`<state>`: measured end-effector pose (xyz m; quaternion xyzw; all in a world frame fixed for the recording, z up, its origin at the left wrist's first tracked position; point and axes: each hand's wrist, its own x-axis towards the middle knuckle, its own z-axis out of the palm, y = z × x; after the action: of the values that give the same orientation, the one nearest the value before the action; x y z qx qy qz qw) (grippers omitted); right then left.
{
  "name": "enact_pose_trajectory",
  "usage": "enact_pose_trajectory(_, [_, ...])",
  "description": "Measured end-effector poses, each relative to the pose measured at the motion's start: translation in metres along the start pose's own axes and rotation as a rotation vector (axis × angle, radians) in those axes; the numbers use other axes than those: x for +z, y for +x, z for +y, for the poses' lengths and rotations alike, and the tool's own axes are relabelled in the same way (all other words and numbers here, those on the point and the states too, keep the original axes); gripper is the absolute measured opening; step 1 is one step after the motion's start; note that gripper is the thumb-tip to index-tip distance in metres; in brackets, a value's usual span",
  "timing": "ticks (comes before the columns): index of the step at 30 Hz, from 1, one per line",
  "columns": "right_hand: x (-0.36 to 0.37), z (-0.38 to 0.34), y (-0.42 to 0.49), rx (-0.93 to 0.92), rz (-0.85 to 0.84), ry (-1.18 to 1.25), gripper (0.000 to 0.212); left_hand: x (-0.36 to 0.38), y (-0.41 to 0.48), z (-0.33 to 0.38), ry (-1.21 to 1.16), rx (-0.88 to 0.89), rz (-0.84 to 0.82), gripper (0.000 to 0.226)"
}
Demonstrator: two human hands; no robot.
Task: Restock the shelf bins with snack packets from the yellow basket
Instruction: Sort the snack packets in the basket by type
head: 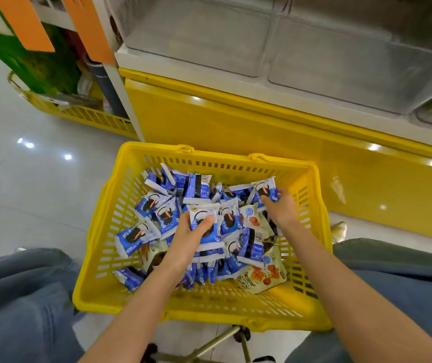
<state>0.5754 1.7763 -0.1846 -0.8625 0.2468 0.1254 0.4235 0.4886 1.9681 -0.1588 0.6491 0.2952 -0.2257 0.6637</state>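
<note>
A yellow basket (105, 258) stands on the floor between my knees, filled with several blue-and-white cookie packets (149, 205) and a few beige snack pouches (264, 279). My left hand (188, 237) grips a stack of blue packets (205, 224) in the middle of the basket, thumb across the top one. My right hand (281, 208) pinches another blue packet (265, 189) near the basket's far right corner. Above, clear shelf bins (327, 61) sit on the yellow shelf unit (235, 121); what they hold cannot be made out.
A second yellow basket (84, 113) with green packaging stands at the left of the shelf. Orange tags (23, 22) hang at the top left. Glossy grey floor (26, 179) spreads to the left. A stool's metal legs (217, 341) show below the basket.
</note>
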Motion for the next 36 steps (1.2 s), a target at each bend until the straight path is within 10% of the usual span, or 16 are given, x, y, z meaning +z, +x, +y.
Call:
enact_pose_trajectory(6, [0.0, 0.01, -0.016, -0.238, 0.228, -0.199, 0.053, -0.005, -0.003, 0.0, 0.052, -0.004, -0.002, 0.07])
enact_pose_trajectory(12, [0.03, -0.019, -0.077, -0.24, -0.465, -0.073, 0.047, 0.001, -0.003, 0.004, 0.112, -0.12, -0.147, 0.063])
enact_pose_trajectory(17, [0.016, -0.023, -0.086, -0.028, -0.599, 0.048, 0.055, -0.002, -0.006, -0.002, 0.162, -0.126, -0.192, 0.063])
enact_pose_trajectory(20, [-0.001, -0.027, -0.084, 0.125, -0.642, 0.165, 0.026, -0.001, -0.01, -0.001, 0.159, -0.067, -0.2, 0.049])
enact_pose_trajectory(24, [-0.03, -0.029, -0.061, 0.133, -0.446, 0.241, 0.014, 0.013, -0.003, 0.021, 0.053, 0.057, -0.22, 0.014])
enact_pose_trajectory(29, [-0.065, -0.016, -0.012, 0.026, 0.1, 0.181, 0.023, 0.052, 0.036, 0.057, 0.286, 0.263, -0.125, 0.045])
enact_pose_trajectory(36, [-0.059, -0.005, 0.008, -0.265, 0.14, -0.358, 0.029, 0.099, 0.088, 0.056, 0.462, 0.202, -0.121, 0.039])
